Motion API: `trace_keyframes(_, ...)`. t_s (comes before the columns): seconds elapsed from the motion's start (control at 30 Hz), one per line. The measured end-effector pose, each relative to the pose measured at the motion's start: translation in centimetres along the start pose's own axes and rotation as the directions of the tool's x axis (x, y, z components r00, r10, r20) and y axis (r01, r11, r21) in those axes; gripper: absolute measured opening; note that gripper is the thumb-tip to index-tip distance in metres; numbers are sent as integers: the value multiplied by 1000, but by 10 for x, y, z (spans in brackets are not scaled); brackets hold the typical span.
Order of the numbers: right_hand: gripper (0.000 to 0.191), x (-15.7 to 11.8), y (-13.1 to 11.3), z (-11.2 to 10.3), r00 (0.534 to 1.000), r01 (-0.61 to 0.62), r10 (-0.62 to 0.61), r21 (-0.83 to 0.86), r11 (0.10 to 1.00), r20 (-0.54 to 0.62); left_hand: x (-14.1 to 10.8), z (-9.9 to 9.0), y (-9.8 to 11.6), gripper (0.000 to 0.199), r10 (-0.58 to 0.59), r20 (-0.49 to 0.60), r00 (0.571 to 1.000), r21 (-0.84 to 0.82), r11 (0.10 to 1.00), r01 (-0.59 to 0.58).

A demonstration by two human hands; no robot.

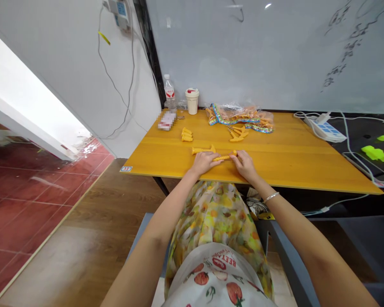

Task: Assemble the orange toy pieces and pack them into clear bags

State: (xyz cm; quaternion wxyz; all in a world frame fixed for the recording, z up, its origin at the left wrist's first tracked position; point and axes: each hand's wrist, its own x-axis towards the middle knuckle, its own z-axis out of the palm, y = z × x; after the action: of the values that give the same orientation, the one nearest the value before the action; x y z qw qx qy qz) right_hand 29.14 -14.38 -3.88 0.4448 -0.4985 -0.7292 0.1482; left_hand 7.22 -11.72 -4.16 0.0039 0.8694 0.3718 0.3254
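Note:
Just above the table's front edge, a thin yellow rod with a ridged, screw-like shaft [223,157] lies level between my hands. My left hand [204,162] is closed at its left end, and the fingers of my right hand [244,164] pinch its right end. Right behind my left hand lies a yellow T-shaped piece [201,150], partly hidden by the fingers. Farther back are several short yellow sleeves [187,135] on the left. To the right lie several yellow T-handles with metal spiral shafts [238,134].
Along the back of the yellow table [294,157] stand a water bottle [169,93], a white lidded cup [192,101] and clear bags of orange pieces [241,116]. A blurred flat packet [167,120] lies at left. A power strip [326,129] with cables sits at right.

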Motion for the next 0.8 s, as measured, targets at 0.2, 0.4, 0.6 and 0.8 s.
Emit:
trace_keyframes(0.2, 58, -1, 1, 3, 983, -165, 151, 137, 977, 105, 1, -1, 2, 37, 30, 29, 999, 22, 999, -30)
trace_keyframes(0.4, 66, 2, -1, 2, 961, -256, 222, 223, 941, 166, 0, 4, 2, 38, 48, 35, 998, 24, 999, -49)
trace_keyframes(0.6, 66, 3, 4, 4, 972, -236, 221, 291, 927, 84, 0, 1, -6, 30, -250, -211, 945, -112, 966, 231)
trace_keyframes(0.8, 52, 3, 14, 4, 998, 38, -35, 55, 998, -60, -1, -3, -7, 30, -178, -56, 982, -56, 983, 175)
